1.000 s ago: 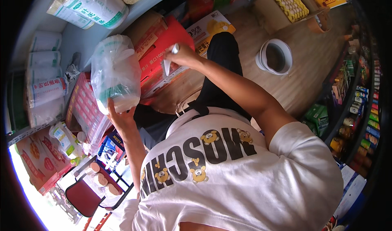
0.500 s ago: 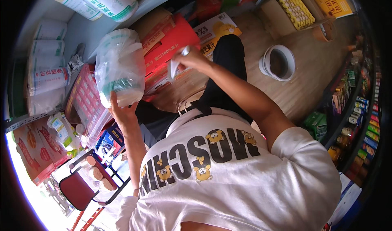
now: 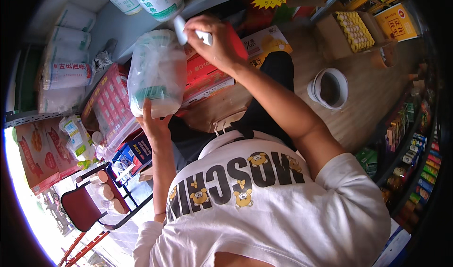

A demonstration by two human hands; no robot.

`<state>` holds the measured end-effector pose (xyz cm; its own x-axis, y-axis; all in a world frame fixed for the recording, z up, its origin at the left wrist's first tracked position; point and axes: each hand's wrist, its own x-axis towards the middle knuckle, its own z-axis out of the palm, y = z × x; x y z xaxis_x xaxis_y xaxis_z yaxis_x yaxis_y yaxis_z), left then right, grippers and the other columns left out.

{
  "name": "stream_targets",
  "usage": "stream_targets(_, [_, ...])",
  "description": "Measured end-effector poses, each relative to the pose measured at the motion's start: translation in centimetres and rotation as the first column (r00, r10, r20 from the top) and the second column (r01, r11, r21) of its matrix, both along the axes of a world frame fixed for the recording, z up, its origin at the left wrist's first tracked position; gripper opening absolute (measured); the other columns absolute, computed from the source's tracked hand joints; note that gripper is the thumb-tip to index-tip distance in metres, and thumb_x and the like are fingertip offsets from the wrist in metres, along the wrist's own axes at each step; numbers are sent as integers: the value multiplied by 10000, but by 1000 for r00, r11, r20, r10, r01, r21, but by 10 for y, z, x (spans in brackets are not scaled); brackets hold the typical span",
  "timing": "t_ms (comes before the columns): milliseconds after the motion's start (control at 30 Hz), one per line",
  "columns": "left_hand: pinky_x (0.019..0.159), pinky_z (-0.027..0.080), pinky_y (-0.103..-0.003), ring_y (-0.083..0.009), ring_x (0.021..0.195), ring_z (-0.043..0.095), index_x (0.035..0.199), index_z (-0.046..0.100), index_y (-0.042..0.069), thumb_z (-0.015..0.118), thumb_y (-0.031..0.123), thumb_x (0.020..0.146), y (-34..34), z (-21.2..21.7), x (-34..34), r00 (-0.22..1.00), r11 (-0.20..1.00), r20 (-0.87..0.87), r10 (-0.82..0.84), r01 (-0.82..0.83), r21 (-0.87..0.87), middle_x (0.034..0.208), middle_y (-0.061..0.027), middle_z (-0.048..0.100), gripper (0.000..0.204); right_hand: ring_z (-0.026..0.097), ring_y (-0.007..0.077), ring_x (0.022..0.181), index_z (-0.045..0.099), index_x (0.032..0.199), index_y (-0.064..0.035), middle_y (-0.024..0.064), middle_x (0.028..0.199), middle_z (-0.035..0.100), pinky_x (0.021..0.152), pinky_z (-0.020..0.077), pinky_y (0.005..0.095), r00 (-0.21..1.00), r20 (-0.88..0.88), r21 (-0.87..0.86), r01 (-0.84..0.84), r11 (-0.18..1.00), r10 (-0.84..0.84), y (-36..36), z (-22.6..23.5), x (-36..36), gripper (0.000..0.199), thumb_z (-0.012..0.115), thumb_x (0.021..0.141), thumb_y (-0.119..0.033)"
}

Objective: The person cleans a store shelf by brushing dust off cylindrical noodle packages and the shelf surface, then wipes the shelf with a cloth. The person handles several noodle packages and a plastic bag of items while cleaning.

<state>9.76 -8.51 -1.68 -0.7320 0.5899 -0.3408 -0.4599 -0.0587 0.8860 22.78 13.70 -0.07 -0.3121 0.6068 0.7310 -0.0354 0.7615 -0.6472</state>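
Observation:
My left hand point(image 3: 155, 125) grips the lower end of a bulky clear-plastic package of noodles point(image 3: 158, 71), white with a green band. The thumb lies up its front and the other fingers are hidden beneath. My right hand point(image 3: 210, 36) is closed round a small white object point(image 3: 180, 30) with a flat part on one side of the fist and a rounded end on the other; its kind is unclear. This hand is raised just right of the package's top, apart from it, below the shelf edge.
Wrapped noodle packs point(image 3: 153, 0) stand on the grey shelf point(image 3: 212, 5), with more stacked at left. A red carton point(image 3: 207, 69) lies behind the package. On the wood floor are a white bucket point(image 3: 330, 88) and a box of eggs point(image 3: 354, 31). A red chair point(image 3: 82, 208) stands lower left.
My right hand has moved up and left with the white object, from over the red carton to near the shelf edge. The left hand keeps hold of the package. The whole view has shifted slightly.

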Motion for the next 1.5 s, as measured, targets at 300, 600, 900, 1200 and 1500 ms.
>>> stream_targets(300, [891, 464, -603, -365, 1269, 417, 1412, 274, 168, 718, 324, 800, 0, 8, 9, 1000, 1000, -12, 11, -11, -10, 1387, -156, 382, 771, 666, 177, 879, 671, 947, 8, 119, 934, 687, 715, 554, 296, 984, 40, -130, -165, 978, 171, -8, -9, 5, 97, 640, 864, -31])
stream_targets(600, [896, 457, -608, -364, 1278, 405, 1413, 275, 185, 724, 334, 793, 1, 4, 6, 1000, 1000, 1, -5, 5, -7, 1394, -154, 373, 780, 663, 188, 888, 659, 1044, 53, 144, 1018, 667, 724, 605, 292, 738, -457, -478, -675, 562, 497, -21, 0, -4, 229, 604, 929, -137])
stream_targets(900, [915, 438, -614, -365, 1288, 393, 1415, 272, 179, 725, 325, 791, 1, 11, 9, 1000, 1000, 2, 22, -22, -18, 1406, -151, 362, 785, 673, 227, 897, 665, 1052, 42, 149, 998, 681, 755, 593, 307, 736, -523, -532, -676, 510, 430, -17, 31, -2, 252, 615, 927, -171])
stream_targets(1200, [919, 421, -617, -358, 1286, 386, 1400, 286, 171, 726, 323, 790, 0, 7, 9, 999, 998, -5, 52, -52, -32, 1391, -132, 363, 767, 625, 106, 863, 677, 1021, 30, 90, 983, 689, 751, 508, 228, 954, -117, -461, -298, 836, 275, -16, 24, 4, 210, 592, 942, -146])
stream_targets(1500, [902, 430, -611, -360, 1278, 399, 1392, 282, 173, 731, 323, 783, 0, 6, 8, 1000, 999, 5, 30, -29, -33, 1392, -130, 371, 771, 676, 193, 842, 684, 900, -32, 93, 947, 699, 727, 545, 292, 959, -15, -130, -281, 951, 282, -45, 29, -39, 104, 669, 848, -121])
